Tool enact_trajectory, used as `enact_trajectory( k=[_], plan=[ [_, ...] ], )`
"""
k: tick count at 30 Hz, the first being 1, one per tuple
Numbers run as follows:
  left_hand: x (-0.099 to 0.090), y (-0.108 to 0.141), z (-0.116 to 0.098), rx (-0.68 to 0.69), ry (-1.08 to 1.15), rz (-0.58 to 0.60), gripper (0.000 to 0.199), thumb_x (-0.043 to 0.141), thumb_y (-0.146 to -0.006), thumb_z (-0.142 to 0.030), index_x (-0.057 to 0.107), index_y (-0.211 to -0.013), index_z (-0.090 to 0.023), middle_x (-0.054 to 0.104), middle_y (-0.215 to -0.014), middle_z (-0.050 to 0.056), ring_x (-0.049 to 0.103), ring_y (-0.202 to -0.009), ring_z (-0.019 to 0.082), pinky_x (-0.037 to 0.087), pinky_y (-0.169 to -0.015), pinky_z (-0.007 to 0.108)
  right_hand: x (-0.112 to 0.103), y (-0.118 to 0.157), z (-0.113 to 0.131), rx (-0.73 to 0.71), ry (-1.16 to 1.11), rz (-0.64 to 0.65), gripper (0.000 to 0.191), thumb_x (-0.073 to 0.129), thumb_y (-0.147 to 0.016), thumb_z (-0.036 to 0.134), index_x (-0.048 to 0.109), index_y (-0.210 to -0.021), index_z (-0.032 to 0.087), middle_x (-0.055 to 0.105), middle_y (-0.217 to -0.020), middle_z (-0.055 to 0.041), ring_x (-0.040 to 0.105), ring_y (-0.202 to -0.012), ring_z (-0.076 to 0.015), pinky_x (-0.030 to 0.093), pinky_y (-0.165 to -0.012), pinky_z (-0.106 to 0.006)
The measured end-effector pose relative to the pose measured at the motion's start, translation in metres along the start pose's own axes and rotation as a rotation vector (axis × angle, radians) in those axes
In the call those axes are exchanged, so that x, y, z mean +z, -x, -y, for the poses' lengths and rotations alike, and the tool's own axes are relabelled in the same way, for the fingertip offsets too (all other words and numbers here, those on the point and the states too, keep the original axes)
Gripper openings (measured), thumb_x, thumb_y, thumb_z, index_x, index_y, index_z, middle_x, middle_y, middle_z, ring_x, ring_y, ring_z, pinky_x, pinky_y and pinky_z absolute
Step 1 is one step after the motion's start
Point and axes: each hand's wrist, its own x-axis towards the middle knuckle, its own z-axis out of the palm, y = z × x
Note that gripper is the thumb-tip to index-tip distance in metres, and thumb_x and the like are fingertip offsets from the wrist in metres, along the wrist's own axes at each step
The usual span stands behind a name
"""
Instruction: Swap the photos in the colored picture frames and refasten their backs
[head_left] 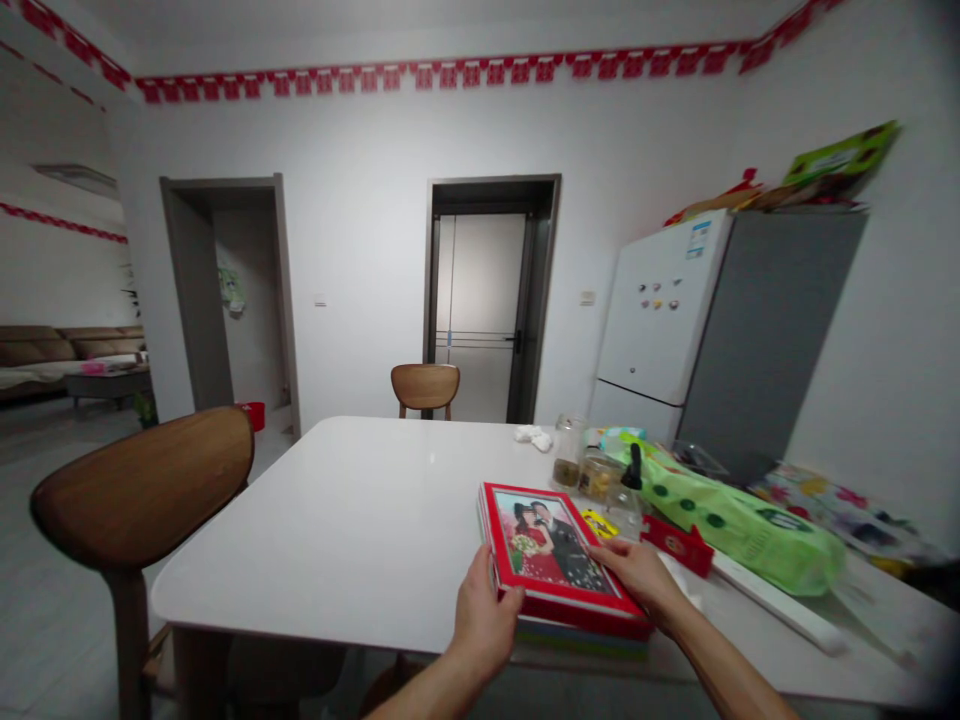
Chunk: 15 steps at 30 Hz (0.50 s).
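I have my left hand [484,625] closed on the lower left edge of a red photo album [559,560], and my right hand [637,578] curled over its right edge. It rests on a flat stack [581,640] near the counter [337,520] edge. It looks stiff, fairly heavy and slick-covered, so both side edges seem the safest hold.

Red photo album [551,560], closed, cover printed with portrait of two people in formal dress with bouquet, wide red border; lying on green-edged stack [581,640] at near edge of table [337,540], right of middle.
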Motion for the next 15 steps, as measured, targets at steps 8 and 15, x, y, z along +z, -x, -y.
enact_trajectory(
  k=[8, 15],
  plan=[
    [-0.005, 0.0, 0.024, -0.135, 0.122, 0.118, 0.036, 0.057, -0.059, -0.013, 0.054, -0.095, -0.013, 0.064, -0.091, 0.006, 0.057, -0.084, 0.022, 0.043, -0.071, 0.026, 0.009, 0.032, -0.023, 0.037, -0.149, 0.045, 0.036, 0.057, -0.057, 0.042, 0.066, -0.079, 0.016, 0.069, -0.076, -0.0062, 0.062, -0.072, -0.0219, 0.047, -0.067, -0.03],
    [-0.07, -0.035, 0.042, -0.204, 0.088, -0.03, 0.038, 0.056, -0.056, -0.005, 0.055, -0.092, -0.017, 0.065, -0.09, 0.003, 0.056, -0.087, 0.021, 0.04, -0.075, 0.026, 0.101, 0.014, 0.005, -0.062, -0.209, 0.173, 0.035, 0.046, -0.07, 0.04, 0.062, -0.086, 0.013, 0.068, -0.079, -0.0061, 0.061, -0.075, -0.0208, 0.046, -0.066, -0.03]
  ],
)
